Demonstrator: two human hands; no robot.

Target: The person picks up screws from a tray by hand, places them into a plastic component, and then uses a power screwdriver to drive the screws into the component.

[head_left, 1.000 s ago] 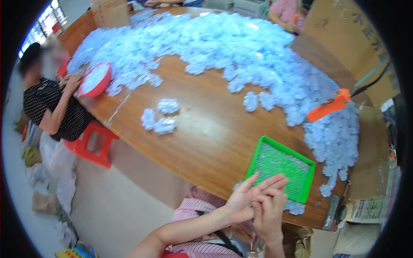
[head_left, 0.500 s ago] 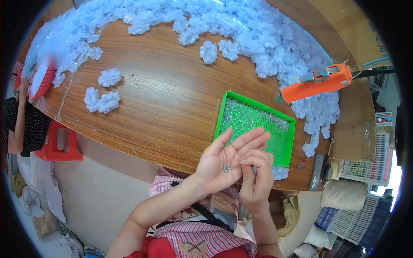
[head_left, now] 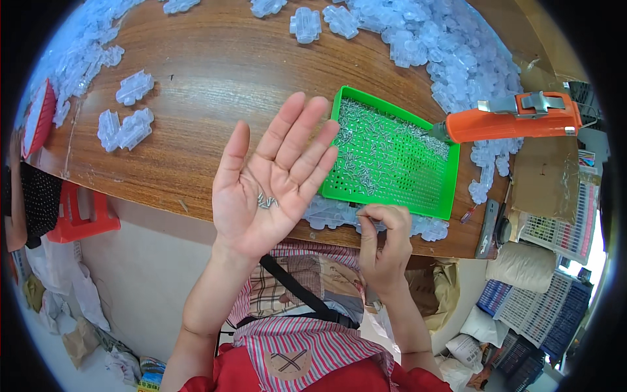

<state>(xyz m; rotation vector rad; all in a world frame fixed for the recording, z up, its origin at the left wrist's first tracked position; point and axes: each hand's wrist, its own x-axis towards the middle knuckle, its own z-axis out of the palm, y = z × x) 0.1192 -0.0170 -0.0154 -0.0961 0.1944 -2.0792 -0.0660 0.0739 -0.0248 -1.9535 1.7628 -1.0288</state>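
The left hand is in the middle of the frame, palm up and spread wide, with a few little silver screws lying in it. The right hand is to the right and a bit lower, with thumb and pointer finger bent close together. The tips are too small to tell if they pinch something. They are just beside the near edge of a green tray, right of the middle, with lots more screws in it. Some clear plastic pieces peek out below the tray. An orange power tool points its tip at the tray's upper right corner. A big pile of clear pieces fills the upper right of the brown table. Three loose pieces lie in the upper left. Near the left edge are a red bowl and a red stool.
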